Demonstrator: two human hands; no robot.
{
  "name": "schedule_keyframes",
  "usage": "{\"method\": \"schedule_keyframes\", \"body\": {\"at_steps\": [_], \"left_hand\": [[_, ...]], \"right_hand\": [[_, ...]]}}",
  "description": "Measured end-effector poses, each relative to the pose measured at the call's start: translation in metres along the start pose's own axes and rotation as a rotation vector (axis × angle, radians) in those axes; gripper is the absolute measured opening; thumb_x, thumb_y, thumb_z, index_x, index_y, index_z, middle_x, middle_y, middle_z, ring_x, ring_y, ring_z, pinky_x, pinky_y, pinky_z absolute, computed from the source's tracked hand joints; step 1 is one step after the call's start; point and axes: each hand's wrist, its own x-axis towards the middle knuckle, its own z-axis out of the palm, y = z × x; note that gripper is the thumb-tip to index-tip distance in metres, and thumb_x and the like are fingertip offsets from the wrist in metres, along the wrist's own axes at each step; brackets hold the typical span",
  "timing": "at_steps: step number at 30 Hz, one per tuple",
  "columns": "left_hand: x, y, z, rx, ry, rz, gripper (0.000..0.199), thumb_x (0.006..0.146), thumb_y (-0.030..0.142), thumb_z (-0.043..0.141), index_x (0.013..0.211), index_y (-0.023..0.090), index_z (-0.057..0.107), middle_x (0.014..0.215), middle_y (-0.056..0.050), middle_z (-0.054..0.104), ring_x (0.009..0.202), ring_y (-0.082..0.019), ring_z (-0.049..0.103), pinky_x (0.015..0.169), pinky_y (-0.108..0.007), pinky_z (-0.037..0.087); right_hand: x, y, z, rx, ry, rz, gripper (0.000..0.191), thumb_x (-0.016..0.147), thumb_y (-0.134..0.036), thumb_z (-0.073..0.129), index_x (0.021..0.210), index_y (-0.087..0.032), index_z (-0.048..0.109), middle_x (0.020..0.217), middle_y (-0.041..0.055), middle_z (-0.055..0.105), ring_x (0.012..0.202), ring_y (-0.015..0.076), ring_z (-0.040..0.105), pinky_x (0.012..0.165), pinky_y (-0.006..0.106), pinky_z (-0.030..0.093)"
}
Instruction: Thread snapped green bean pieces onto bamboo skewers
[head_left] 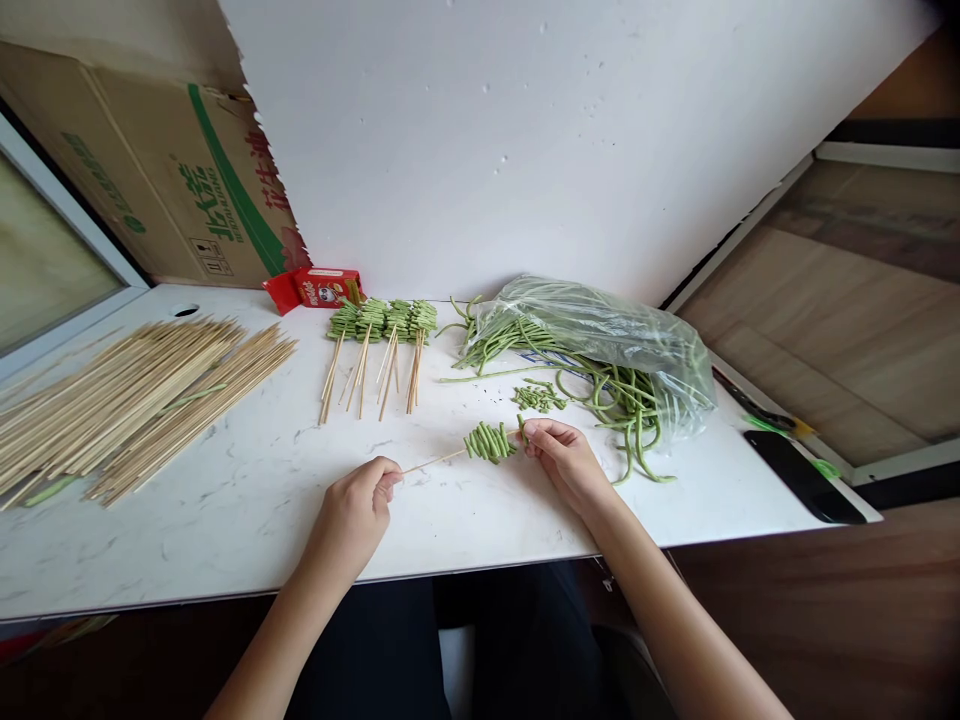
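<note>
Between my two hands a thin wooden skewer (pixel 433 462) runs nearly level above the white table, with a row of short green bean pieces (pixel 489 442) threaded on it. My left hand (pixel 358 503) is closed on the skewer's bare left end. At the other end, my right hand (pixel 564 458) pinches a single green bean piece (pixel 522 428) at the skewer's tip, a little apart from the row. Just behind the right hand lies a small pile of cut bean pieces (pixel 538 396). Several finished bean skewers (pixel 382 322) lie side by side farther back.
Bundles of bare skewers (pixel 127 400) cover the table's left side. Long beans (pixel 630 395) spill from a clear plastic bag (pixel 592 318) at back right. A red packet (pixel 319 290) stands by a cardboard box (pixel 165 180). A black phone (pixel 802 475) and scissors (pixel 757 403) are at the right edge.
</note>
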Motion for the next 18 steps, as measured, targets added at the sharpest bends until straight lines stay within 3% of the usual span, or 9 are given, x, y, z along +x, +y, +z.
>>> {"method": "schedule_keyframes", "body": {"at_steps": [7,12,18], "left_hand": [[-0.001,0.002,0.001,0.032,-0.007,0.074,0.023,0.095,0.011,0.046,0.087,0.023,0.063,0.072,0.002,0.071,0.065,-0.014,0.069,0.066,-0.022,0.052],[0.000,0.003,0.000,0.058,0.002,0.103,0.024,0.094,0.008,0.045,0.086,0.023,0.062,0.071,0.002,0.070,0.064,-0.014,0.069,0.065,-0.021,0.053],[-0.002,0.003,0.002,0.064,-0.005,0.094,0.025,0.094,0.008,0.044,0.086,0.023,0.062,0.073,0.001,0.071,0.065,-0.014,0.069,0.066,-0.021,0.053]], "right_hand": [[0.000,0.006,-0.003,-0.038,0.012,-0.022,0.032,0.079,-0.053,0.090,0.075,-0.023,0.079,0.077,0.0038,0.073,0.086,0.0232,0.069,0.081,0.035,0.048],[0.000,0.012,-0.005,-0.065,0.033,-0.039,0.026,0.081,-0.050,0.090,0.082,-0.025,0.083,0.083,0.0043,0.077,0.079,0.0199,0.065,0.075,0.033,0.048],[-0.004,0.009,0.002,-0.105,0.035,-0.044,0.027,0.078,-0.049,0.092,0.083,-0.024,0.084,0.086,0.0045,0.078,0.081,0.0194,0.065,0.079,0.033,0.050]]}}
